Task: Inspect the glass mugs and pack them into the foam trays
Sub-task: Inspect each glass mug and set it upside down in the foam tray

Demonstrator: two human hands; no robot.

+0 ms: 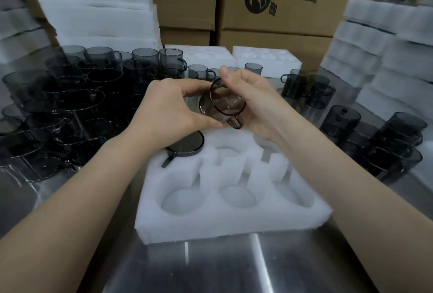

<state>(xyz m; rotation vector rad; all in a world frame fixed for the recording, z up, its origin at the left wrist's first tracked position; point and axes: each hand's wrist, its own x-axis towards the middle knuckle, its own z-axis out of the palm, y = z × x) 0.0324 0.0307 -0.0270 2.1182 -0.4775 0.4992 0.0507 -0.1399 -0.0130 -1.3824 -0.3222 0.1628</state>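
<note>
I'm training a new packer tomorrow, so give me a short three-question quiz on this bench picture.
1. True or false: both the left hand and the right hand hold the raised mug.
2. Which pocket of the tray already holds the packed mug? A far left; B near middle; C near right.
3. Fill in: the larger pile of loose mugs stands to the ____ of the tray.
Key: 1 true; 2 A; 3 left.
</note>
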